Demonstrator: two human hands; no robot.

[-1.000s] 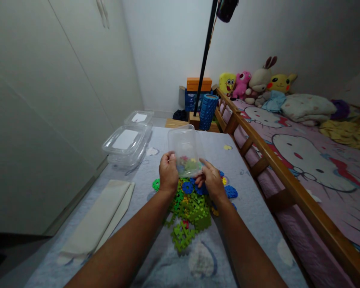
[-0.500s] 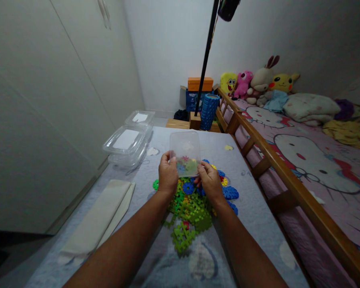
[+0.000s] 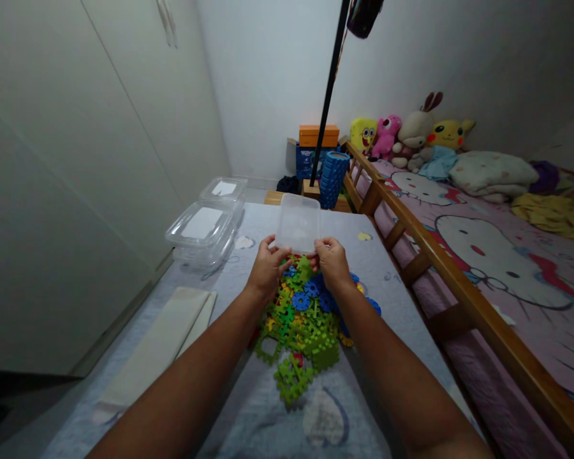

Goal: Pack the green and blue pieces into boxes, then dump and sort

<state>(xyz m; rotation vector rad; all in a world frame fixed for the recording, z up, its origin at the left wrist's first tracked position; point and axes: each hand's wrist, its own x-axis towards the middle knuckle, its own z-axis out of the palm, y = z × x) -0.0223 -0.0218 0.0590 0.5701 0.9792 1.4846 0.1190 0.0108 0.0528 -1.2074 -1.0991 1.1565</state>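
Observation:
My left hand (image 3: 268, 264) and my right hand (image 3: 331, 260) hold a clear, rounded-corner plastic lid (image 3: 299, 223) by its two near corners. The lid is tilted, with its far edge up. Beneath and nearer than the hands lies a heap of plastic building pieces (image 3: 299, 319), mostly green interlocking shapes. Blue gear-like discs (image 3: 300, 300) sit among them, and a few red and yellow pieces show too. A flat green piece (image 3: 293, 380) forms the heap's near end. My right hand and forearm hide some of the blue discs.
Stacked clear plastic containers (image 3: 201, 233) with white paper labels stand at the left. A folded cream cloth (image 3: 157, 347) lies on the patterned table cover (image 3: 234, 395). A wooden bed rail (image 3: 440, 255) runs along the right. Behind the table rise a black pole (image 3: 326, 105) and a blue foam roller (image 3: 333, 180).
Both hands have moved the lid away from me and up, off the view of the heap. More of the heap's far pieces show now.

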